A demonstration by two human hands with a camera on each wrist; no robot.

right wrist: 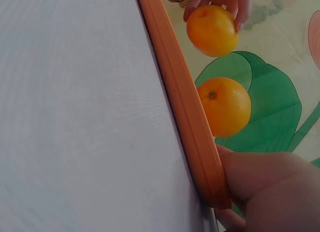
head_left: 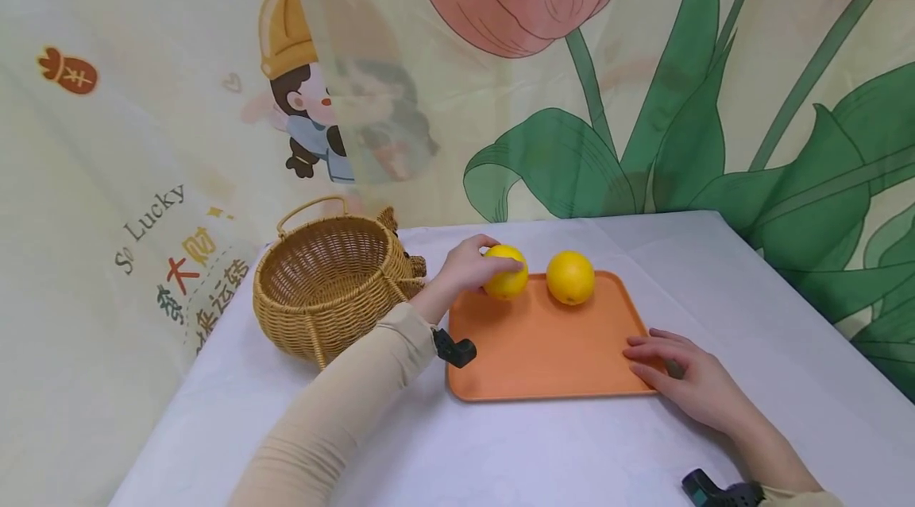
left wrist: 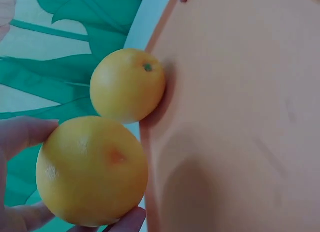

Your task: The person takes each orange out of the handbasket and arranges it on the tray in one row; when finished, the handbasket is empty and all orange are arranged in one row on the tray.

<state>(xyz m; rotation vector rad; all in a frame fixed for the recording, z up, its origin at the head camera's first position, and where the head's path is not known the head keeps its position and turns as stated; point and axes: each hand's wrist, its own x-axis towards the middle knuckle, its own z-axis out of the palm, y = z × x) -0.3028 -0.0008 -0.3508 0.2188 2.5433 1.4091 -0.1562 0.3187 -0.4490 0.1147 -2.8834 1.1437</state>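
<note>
My left hand (head_left: 468,265) grips an orange (head_left: 506,272) over the tray's back left corner. In the left wrist view this orange (left wrist: 92,171) is held between thumb and fingers, clear of the tray. A second orange (head_left: 570,278) rests by the back rim of the orange-coloured rectangular tray (head_left: 550,348). My right hand (head_left: 689,376) rests on the tray's right edge near the front corner, fingers reaching over the rim. From the right wrist view, the tray's front side (right wrist: 182,102) runs up to that hand (right wrist: 275,187).
A round woven wicker basket (head_left: 329,284) with a handle and an animal-like snout stands left of the tray, behind my left forearm. White cloth (head_left: 400,451) covers the table. A printed curtain (head_left: 457,94) hangs along the back and left.
</note>
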